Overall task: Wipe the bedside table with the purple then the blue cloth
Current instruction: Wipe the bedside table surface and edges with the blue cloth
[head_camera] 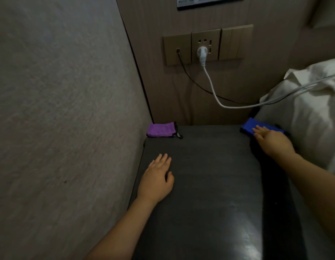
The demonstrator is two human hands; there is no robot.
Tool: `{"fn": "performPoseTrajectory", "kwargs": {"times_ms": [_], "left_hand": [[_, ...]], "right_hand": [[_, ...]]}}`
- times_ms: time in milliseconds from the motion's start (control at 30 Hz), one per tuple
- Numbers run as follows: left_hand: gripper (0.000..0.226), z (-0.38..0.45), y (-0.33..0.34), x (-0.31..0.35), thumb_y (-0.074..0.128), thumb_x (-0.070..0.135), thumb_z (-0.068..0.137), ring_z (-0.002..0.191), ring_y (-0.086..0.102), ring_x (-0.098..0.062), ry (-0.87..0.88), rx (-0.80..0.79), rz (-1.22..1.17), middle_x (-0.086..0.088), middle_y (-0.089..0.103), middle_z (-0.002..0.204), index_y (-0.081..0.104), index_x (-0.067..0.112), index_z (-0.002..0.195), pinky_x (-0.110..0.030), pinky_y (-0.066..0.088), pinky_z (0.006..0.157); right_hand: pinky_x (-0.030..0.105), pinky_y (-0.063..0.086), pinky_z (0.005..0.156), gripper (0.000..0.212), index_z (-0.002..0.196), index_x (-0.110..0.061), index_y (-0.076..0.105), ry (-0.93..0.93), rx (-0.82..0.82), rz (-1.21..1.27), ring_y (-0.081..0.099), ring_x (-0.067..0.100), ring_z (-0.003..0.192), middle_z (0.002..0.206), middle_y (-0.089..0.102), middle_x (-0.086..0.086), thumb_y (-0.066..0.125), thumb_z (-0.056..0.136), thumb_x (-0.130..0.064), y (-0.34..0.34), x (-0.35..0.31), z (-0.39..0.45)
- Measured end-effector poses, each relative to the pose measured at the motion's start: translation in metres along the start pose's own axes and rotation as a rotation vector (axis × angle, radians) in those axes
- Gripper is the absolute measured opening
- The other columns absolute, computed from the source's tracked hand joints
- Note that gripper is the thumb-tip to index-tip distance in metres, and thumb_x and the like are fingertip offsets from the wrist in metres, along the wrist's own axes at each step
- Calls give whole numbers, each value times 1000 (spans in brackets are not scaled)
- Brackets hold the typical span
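The bedside table (209,184) has a dark, slightly glossy top. A folded purple cloth (161,130) lies in its far left corner against the wall. A folded blue cloth (250,126) lies at the far right corner. My right hand (271,140) rests flat on the blue cloth, fingers extended over it, not visibly gripping it. My left hand (157,180) lies flat on the table top near its left edge, fingers apart, holding nothing, well short of the purple cloth.
A textured wall (59,119) runs along the table's left side. Behind the table is a panel with sockets (206,45); a white plug and cable (211,85) and a thin black wire hang from it. White bedding (313,109) borders the right side.
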State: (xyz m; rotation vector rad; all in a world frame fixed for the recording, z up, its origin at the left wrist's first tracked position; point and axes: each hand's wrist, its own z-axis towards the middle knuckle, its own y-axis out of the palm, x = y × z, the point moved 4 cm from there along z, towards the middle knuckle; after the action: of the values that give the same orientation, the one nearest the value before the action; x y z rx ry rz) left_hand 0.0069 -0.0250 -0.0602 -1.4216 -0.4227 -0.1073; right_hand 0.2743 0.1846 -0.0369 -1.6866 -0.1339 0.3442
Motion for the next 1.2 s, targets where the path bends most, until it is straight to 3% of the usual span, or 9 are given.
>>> {"fn": "performPoseTrajectory", "kwargs": {"times_ms": [167, 333, 667, 1033, 1200], "left_hand": [[55, -1, 0, 0, 33, 28, 87, 144, 17, -13, -2, 4, 8, -1, 26, 153, 31, 14, 141, -20, 4, 113], [52, 0, 1, 0, 40, 22, 91, 144, 16, -13, -2, 3, 6, -1, 25, 154, 30, 14, 141, -23, 5, 115], [52, 0, 3, -2, 40, 22, 91, 144, 15, -14, -11, -5, 5, -1, 24, 154, 29, 15, 142, -25, 6, 117], [57, -2, 1, 2, 30, 28, 87, 144, 17, -16, -30, -32, 18, -3, 25, 154, 29, 13, 142, -27, 9, 117], [53, -16, -1, 8, 35, 21, 92, 145, 13, -14, -48, -41, -11, -2, 21, 155, 25, 14, 143, -25, 6, 117]], "right_hand": [[34, 28, 113, 42, 143, -12, 34, 25, 34, -111, 33, 20, 138, 154, 27, 5, 29, 102, -19, -4, 8, -3], [33, 32, 111, 46, 144, -14, 31, 18, 50, -251, 36, 19, 137, 155, 26, 2, 38, 99, -15, -6, 5, -6], [33, 34, 110, 46, 145, -14, 30, 27, 73, -269, 35, 19, 137, 155, 25, 3, 37, 99, -15, -6, 3, -9], [31, 26, 111, 44, 144, -8, 31, 103, 44, -42, 26, 19, 142, 155, 23, 9, 26, 101, -18, 1, -14, -36], [32, 25, 113, 45, 145, -9, 28, 83, 22, 16, 22, 18, 143, 156, 20, 7, 25, 101, -20, 8, -53, -45]]}}
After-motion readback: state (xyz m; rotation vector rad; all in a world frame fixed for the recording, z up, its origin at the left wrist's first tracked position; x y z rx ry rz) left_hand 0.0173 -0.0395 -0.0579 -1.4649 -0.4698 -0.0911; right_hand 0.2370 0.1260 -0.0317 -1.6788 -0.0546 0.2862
